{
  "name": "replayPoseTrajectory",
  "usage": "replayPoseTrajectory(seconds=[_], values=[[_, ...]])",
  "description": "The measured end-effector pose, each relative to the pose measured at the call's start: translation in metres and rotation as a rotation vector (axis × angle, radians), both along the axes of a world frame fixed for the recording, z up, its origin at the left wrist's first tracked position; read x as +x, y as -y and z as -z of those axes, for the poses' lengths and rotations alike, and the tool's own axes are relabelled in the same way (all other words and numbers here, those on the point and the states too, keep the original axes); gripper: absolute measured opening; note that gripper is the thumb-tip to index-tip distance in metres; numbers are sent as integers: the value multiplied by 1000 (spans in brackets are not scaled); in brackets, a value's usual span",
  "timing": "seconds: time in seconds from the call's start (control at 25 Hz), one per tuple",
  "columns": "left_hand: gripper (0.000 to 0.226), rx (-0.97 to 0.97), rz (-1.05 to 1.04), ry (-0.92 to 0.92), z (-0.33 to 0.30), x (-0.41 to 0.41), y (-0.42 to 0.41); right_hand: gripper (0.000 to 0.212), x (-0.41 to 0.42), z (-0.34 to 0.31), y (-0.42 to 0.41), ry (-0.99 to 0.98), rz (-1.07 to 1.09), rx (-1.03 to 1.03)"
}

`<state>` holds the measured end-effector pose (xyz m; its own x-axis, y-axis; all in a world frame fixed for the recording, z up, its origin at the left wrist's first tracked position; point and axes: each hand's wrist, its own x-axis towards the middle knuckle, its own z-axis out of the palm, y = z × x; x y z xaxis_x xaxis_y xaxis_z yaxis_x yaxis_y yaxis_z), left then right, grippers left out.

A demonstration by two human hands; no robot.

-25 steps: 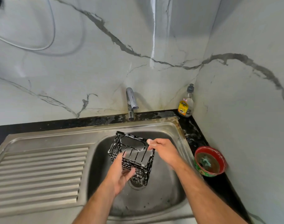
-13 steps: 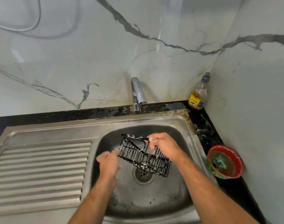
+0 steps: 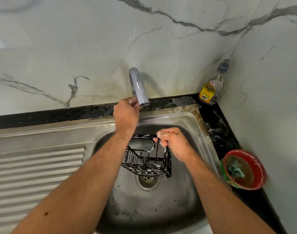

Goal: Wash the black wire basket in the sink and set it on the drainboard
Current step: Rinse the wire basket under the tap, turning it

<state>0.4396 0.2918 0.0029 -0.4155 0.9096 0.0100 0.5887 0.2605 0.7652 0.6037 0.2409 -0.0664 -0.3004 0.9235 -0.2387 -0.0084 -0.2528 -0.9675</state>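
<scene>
Over the sink [image 3: 191, 119] bowl: black wire basket [image 3: 146, 159], soapy, hanging above the drain [image 3: 147, 179], pinched at its top rim by my right hand [image 3: 172, 142]. At the tap [image 3: 138, 86]: my left hand [image 3: 126, 114], fingers curled at its base; whether they grip it I cannot tell. Drainboard [image 3: 36, 174] to the left. On the counter, right: red bowl [image 3: 244, 169], bottle [image 3: 212, 88].

A clear bottle [image 3: 212, 88] in the back corner carries a yellow label and a small white tag with red marks — print on both too blurred to read; nothing else bears lettering.
</scene>
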Motion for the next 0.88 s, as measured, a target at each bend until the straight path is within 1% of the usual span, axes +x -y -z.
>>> replayPoseTrajectory(seconds=[0.08,0.16,0.28,0.32,0.4,0.48,0.6,0.64,0.68,0.76,0.88], values=[[19,-41,-25,-32,6,0,-11,28,0,1,-4,2,-9,1],[12,-48,-1,-69,6,-3,-20,35,-1,2,-7,-2,-6,4],[11,-46,29,-139,7,-10,-23,39,-4,0,-14,-38,10,0],[11,-49,27,-134,10,-13,-22,39,-5,-1,-16,-55,11,0],[13,-44,15,-102,15,-19,-19,49,-7,-1,-17,-71,-13,10],[16,-30,-14,-24,22,-30,-21,59,-7,-1,-17,-79,-38,10],[10,-62,-60,70,26,-42,-23,66,-4,1,-17,-52,-21,5],[7,-75,-70,101,30,-45,-24,64,-3,2,-17,-41,-8,4],[9,-89,-78,133,32,-48,-25,60,-3,2,-18,-33,3,3],[21,-121,-88,172,36,-50,-26,47,-3,2,-20,-22,15,4],[25,-174,-132,212,45,-54,-29,42,-1,4,-23,1,22,6]])
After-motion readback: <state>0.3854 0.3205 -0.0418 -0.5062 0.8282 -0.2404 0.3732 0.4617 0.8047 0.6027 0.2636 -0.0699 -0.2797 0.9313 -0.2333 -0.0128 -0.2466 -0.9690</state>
